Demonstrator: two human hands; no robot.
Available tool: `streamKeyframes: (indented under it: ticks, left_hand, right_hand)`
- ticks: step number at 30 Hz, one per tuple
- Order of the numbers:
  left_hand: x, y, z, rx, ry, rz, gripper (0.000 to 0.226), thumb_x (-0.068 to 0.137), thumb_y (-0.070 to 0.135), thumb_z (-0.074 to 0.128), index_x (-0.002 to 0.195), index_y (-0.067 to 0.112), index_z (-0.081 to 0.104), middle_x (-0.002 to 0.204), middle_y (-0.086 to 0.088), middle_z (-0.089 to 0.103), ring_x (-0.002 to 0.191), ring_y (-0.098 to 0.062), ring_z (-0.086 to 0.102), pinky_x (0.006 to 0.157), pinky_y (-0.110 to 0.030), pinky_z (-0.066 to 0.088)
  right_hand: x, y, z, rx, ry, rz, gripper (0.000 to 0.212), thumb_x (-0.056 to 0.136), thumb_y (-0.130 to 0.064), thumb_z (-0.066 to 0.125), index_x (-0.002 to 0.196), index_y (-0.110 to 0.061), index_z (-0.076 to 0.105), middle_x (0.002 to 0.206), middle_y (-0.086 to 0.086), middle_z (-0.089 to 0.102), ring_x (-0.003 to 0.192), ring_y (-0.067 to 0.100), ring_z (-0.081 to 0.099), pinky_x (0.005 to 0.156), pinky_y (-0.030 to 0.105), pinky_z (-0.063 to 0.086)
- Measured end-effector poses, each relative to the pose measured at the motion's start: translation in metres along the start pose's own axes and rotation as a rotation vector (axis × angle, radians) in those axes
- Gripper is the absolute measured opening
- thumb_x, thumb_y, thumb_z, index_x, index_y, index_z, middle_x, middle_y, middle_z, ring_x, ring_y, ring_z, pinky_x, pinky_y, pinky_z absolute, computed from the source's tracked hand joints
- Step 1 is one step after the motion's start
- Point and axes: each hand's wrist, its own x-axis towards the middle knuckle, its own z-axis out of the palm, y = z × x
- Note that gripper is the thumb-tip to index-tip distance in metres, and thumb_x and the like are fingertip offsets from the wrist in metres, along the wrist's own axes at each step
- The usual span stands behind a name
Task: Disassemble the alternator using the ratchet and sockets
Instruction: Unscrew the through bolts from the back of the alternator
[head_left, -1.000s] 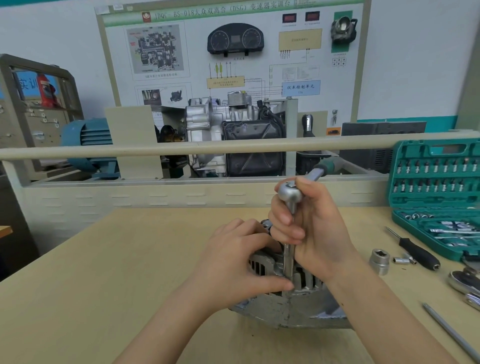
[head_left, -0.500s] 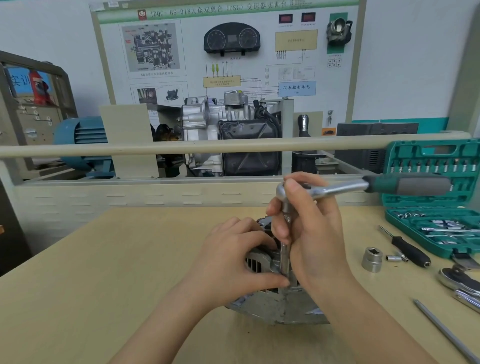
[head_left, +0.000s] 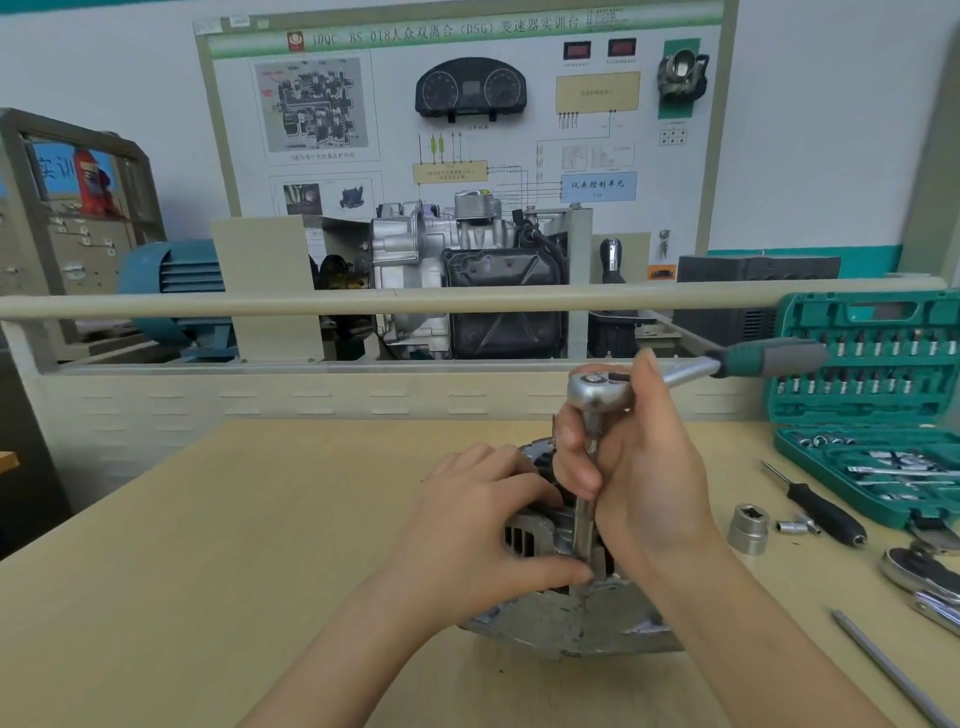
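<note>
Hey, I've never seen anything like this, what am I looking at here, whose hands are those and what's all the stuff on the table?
There is just one picture, taken by a camera worn on a person's head, looking down at their own two bare hands over a pale wooden workbench. In the middle sits a grey metal alternator, a car's generator. The left hand grips its housing. The right hand curls its fingers round a thin steel extension bar that stands upright under the head of a silver ratchet with a green and grey handle. To the right lie a loose chrome socket, a black-handled screwdriver and an open green socket case. The big panel behind is a training display.
</note>
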Motion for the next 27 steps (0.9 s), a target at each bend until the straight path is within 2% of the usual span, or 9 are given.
streamKeyframes:
  ticks: [5,9,12,14,18,22,24,25,27]
  left_hand:
    - [-0.003,0.005,0.005,0.145,0.092,0.026,0.067,0.065,0.073,0.045,0.106,0.026,0.067,0.112,0.008,0.065,0.107,-0.017,0.058,0.087,-0.034,0.045]
    - [0.001,0.016,0.007,0.169,0.106,-0.067,0.063,0.062,0.079,0.037,0.086,0.031,0.07,0.086,0.017,0.07,0.091,-0.012,0.064,0.079,-0.027,0.044]
    - [0.003,0.015,0.009,0.163,0.103,-0.095,0.057,0.06,0.076,0.037,0.079,0.032,0.068,0.074,0.018,0.068,0.082,-0.008,0.062,0.074,-0.024,0.041]
    - [0.003,0.013,0.01,0.171,0.106,-0.094,0.053,0.059,0.073,0.039,0.076,0.032,0.068,0.07,0.018,0.067,0.08,-0.008,0.062,0.073,-0.024,0.042]
    - [0.004,0.011,0.011,0.118,0.129,-0.075,0.048,0.057,0.068,0.043,0.075,0.031,0.068,0.071,0.019,0.067,0.082,-0.007,0.062,0.075,-0.021,0.037]
    - [0.004,0.004,0.009,0.065,0.192,-0.028,0.042,0.056,0.064,0.048,0.075,0.032,0.066,0.072,0.02,0.066,0.081,-0.011,0.062,0.077,-0.024,0.035]
    - [0.004,0.004,0.01,0.09,0.175,-0.037,0.05,0.056,0.071,0.046,0.082,0.033,0.065,0.082,0.022,0.066,0.09,-0.013,0.061,0.082,-0.029,0.036]
    - [0.004,0.005,0.01,0.135,0.131,-0.079,0.06,0.054,0.078,0.041,0.09,0.036,0.065,0.093,0.022,0.065,0.102,-0.015,0.057,0.09,-0.036,0.035]
    - [0.004,0.009,0.011,0.242,0.0,-0.207,0.085,0.047,0.088,0.027,0.111,0.041,0.058,0.12,0.024,0.055,0.127,-0.015,0.036,0.108,-0.048,0.016]
  right_hand:
    - [0.003,-0.006,0.003,0.032,-0.063,0.063,0.039,0.075,-0.043,0.041,0.052,-0.014,0.051,0.044,-0.001,0.037,0.032,0.008,0.022,0.035,0.017,0.018]
    - [0.005,-0.008,0.001,0.065,-0.067,0.114,0.047,0.089,-0.032,0.033,0.047,-0.017,0.05,0.041,-0.003,0.032,0.031,0.006,0.019,0.033,0.013,0.017]
    - [0.006,-0.009,0.002,0.079,-0.068,0.138,0.044,0.087,-0.031,0.034,0.048,-0.016,0.049,0.04,-0.004,0.03,0.031,0.007,0.018,0.033,0.012,0.017]
    - [0.007,-0.01,0.002,0.086,-0.077,0.155,0.039,0.079,-0.038,0.04,0.047,-0.016,0.048,0.04,-0.004,0.029,0.031,0.007,0.017,0.034,0.011,0.015]
    - [0.011,-0.012,0.0,0.065,-0.131,0.23,0.049,0.074,-0.058,0.039,0.049,-0.017,0.05,0.039,-0.003,0.03,0.03,0.008,0.019,0.038,0.017,0.012]
    - [0.01,-0.016,0.001,-0.034,-0.206,0.226,0.032,0.075,-0.039,0.046,0.055,-0.015,0.053,0.044,0.003,0.042,0.035,0.014,0.033,0.042,0.022,0.024]
    - [0.009,-0.021,0.001,-0.055,-0.223,0.222,0.02,0.07,-0.029,0.048,0.059,-0.012,0.049,0.047,0.006,0.043,0.038,0.016,0.039,0.042,0.024,0.032]
    - [0.009,-0.023,0.001,-0.048,-0.222,0.218,0.015,0.067,-0.025,0.048,0.063,-0.011,0.044,0.047,0.006,0.042,0.038,0.015,0.04,0.042,0.025,0.032]
    - [0.01,-0.025,-0.001,-0.026,-0.215,0.216,0.015,0.064,-0.021,0.047,0.067,-0.013,0.034,0.046,0.006,0.04,0.035,0.014,0.034,0.042,0.024,0.026]
